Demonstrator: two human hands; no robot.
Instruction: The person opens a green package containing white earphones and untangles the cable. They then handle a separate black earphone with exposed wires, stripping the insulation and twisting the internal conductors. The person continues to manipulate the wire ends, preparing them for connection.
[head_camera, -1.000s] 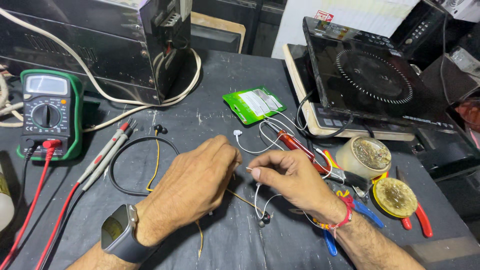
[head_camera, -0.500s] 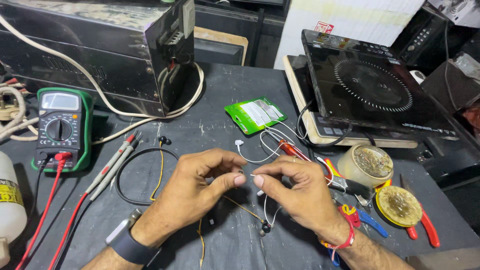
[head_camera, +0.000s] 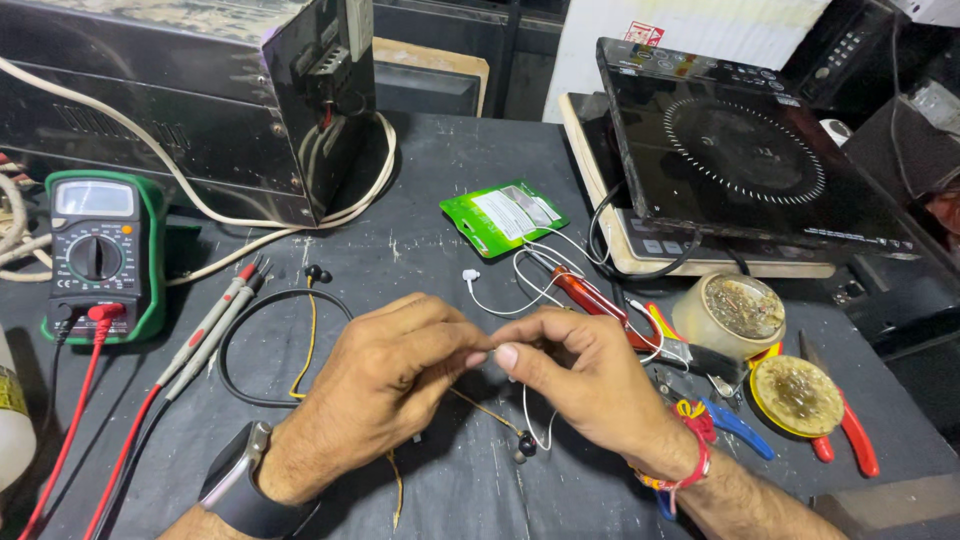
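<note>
While the left hand and the right hand meet over the dark worktop, their fingertips are closed together, pinching a thin wire between them. This wire hangs down to a small black earbud lying on the worktop just below the right hand. A smartwatch is on the left wrist. To the left lie two test probes and a green multimeter. To the right are red pliers and a round tin; behind stands a black induction cooker.
</note>
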